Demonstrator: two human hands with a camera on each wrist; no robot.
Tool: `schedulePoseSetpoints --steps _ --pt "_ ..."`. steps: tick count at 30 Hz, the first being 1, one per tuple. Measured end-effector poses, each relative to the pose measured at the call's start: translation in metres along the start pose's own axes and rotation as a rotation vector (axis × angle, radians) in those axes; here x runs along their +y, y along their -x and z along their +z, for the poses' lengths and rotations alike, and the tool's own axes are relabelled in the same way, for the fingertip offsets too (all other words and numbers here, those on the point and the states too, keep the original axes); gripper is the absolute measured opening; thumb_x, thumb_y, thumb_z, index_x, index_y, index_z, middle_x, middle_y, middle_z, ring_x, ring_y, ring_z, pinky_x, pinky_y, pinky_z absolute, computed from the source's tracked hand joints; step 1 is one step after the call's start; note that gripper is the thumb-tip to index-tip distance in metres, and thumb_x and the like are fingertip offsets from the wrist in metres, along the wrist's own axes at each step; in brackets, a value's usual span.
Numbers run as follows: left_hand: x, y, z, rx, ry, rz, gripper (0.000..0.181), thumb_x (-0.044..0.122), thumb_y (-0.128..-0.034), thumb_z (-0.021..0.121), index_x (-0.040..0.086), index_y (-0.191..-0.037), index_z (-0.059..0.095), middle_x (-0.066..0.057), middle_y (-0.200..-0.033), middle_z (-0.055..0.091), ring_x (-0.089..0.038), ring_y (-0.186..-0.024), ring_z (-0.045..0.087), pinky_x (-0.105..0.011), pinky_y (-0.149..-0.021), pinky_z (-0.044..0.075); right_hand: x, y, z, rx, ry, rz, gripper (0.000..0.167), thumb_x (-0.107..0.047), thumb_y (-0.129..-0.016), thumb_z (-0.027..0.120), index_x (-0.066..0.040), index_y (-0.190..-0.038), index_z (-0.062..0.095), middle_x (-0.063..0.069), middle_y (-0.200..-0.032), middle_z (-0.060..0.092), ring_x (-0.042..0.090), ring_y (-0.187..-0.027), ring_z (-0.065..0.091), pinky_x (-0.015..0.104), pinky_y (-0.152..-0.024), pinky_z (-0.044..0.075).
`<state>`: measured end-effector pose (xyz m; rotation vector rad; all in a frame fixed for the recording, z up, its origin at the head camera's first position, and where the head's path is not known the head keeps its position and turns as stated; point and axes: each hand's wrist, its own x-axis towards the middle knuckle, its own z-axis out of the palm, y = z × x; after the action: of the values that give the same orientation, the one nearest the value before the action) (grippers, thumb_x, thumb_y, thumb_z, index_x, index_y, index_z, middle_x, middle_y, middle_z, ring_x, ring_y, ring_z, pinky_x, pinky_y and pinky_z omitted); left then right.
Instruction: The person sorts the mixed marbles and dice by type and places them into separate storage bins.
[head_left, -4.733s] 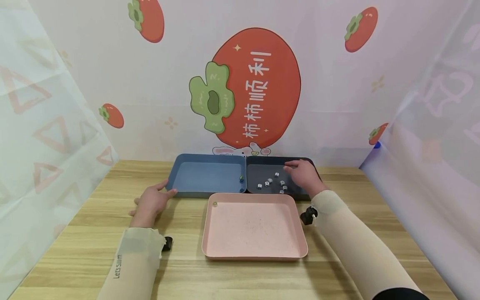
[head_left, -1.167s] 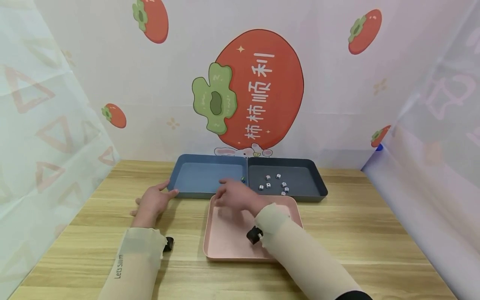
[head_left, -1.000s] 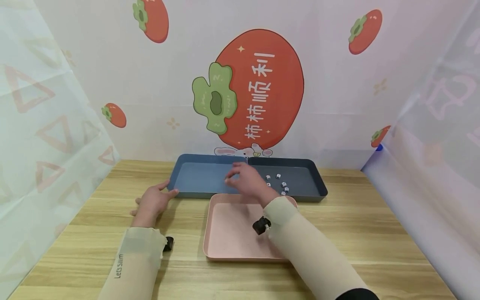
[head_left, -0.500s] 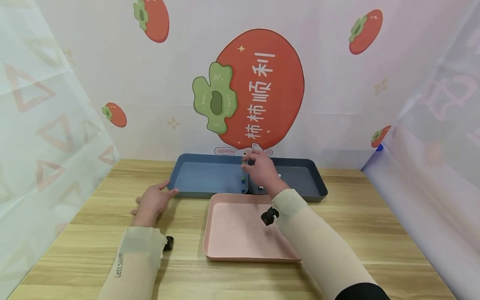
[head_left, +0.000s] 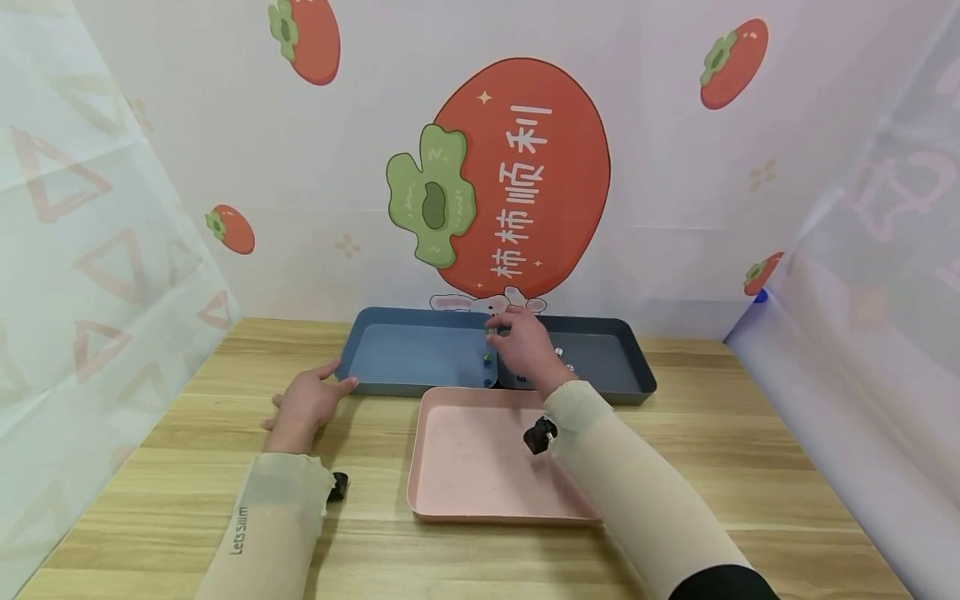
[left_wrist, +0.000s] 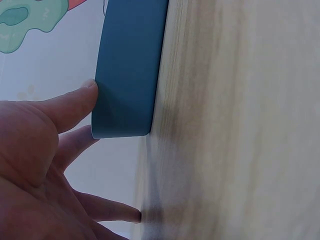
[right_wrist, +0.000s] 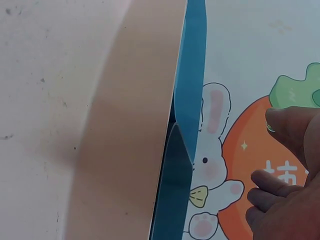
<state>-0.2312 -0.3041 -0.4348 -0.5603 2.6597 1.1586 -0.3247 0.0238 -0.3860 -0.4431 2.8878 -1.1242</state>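
Note:
In the head view my right hand (head_left: 528, 346) hovers over the seam between the blue tray (head_left: 420, 354) and the dark grey tray (head_left: 611, 358). Its thumb and index finger pinch a small yellow-green marble (right_wrist: 270, 127); the other fingers are loosely bent. A blue-green marble (head_left: 487, 360) and a dark blue marble (head_left: 487, 382) lie along the blue tray's right wall. White dice (head_left: 558, 352) show in the dark tray, partly hidden by the hand. My left hand (head_left: 303, 406) touches the blue tray's near left corner with straight thumb and index finger, the others spread.
A pink tray (head_left: 495, 512) stands in front of the other two, beneath my right forearm. All three trays sit on a wooden table (head_left: 360, 550). A printed backdrop (head_left: 652, 167) rises just behind them.
My right hand went from the dark tray to the pink tray's far left corner, where the marble lay, then moved up and right with it. My left hand stayed put.

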Motion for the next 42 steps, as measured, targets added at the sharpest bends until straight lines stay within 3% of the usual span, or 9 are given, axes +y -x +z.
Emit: schedulePoseSetpoints --steps 15,27,34,36,38,40,42 --pt "0.002 0.002 0.0 0.002 -0.003 0.001 0.076 0.057 -0.0973 0.055 0.026 -0.16 0.025 -0.027 -0.16 0.016 -0.069 -0.128 -0.023 -0.087 -0.087 -0.012 0.001 0.002 0.005 0.007 -0.018 0.011 0.032 -0.018 -0.099 0.065 -0.012 -0.13 0.068 0.013 -0.154 0.039 0.03 -0.144 0.029 0.048 -0.11 0.037" --pt "0.002 0.002 0.0 0.004 0.0 0.003 0.077 0.059 -0.0972 0.055 0.026 -0.16 0.024 -0.028 -0.159 0.016 -0.069 -0.126 -0.025 -0.087 -0.086 -0.013 0.005 0.011 -0.006 0.118 -0.153 0.019 0.035 -0.021 -0.101 0.061 -0.019 -0.136 0.065 0.004 -0.153 0.042 0.028 -0.146 0.026 0.052 -0.109 0.037" --pt "0.002 0.002 -0.001 0.003 -0.003 0.007 0.077 0.059 -0.0972 0.054 0.027 -0.16 0.024 -0.027 -0.16 0.016 -0.069 -0.125 -0.025 -0.088 -0.085 -0.013 0.006 0.017 -0.02 0.128 -0.276 0.058 0.035 -0.025 -0.103 0.059 -0.018 -0.137 0.062 0.003 -0.147 0.045 0.026 -0.133 0.04 0.047 -0.097 0.048" --pt "0.002 0.002 -0.001 0.004 -0.005 0.008 0.077 0.06 -0.0969 0.054 0.027 -0.16 0.024 -0.027 -0.16 0.015 -0.069 -0.126 -0.025 -0.088 -0.085 -0.013 0.006 0.021 -0.027 0.127 -0.344 0.093 0.035 -0.028 -0.103 0.058 -0.021 -0.137 0.062 0.001 -0.149 0.044 0.033 -0.122 0.049 0.048 -0.091 0.051" --pt "0.002 0.002 -0.001 0.002 -0.006 0.007 0.077 0.06 -0.0969 0.054 0.027 -0.16 0.024 -0.028 -0.16 0.015 -0.069 -0.126 -0.025 -0.088 -0.085 -0.013 0.008 0.026 -0.035 0.132 -0.38 0.127 0.036 -0.033 -0.103 0.057 -0.024 -0.137 0.062 -0.002 -0.149 0.045 0.029 -0.116 0.052 0.045 -0.089 0.051" --pt "0.002 0.001 -0.001 0.0 -0.007 0.004 0.078 0.06 -0.0967 0.054 0.027 -0.16 0.024 -0.027 -0.16 0.014 -0.069 -0.126 -0.025 -0.088 -0.085 -0.013 0.01 0.031 -0.043 0.15 -0.411 0.148 0.036 -0.036 -0.102 0.057 -0.026 -0.137 0.062 -0.001 -0.145 0.049 0.034 -0.093 0.056 0.045 -0.073 0.052" --pt "0.002 0.001 -0.001 -0.003 -0.008 0.003 0.077 0.06 -0.0968 0.054 0.027 -0.16 0.024 -0.028 -0.16 0.014 -0.069 -0.126 -0.025 -0.088 -0.085 -0.013 0.012 0.037 -0.053 0.174 -0.419 0.159 0.037 -0.037 -0.102 0.056 -0.027 -0.136 0.062 -0.002 -0.144 0.051 0.03 -0.096 0.056 0.042 -0.071 0.05"
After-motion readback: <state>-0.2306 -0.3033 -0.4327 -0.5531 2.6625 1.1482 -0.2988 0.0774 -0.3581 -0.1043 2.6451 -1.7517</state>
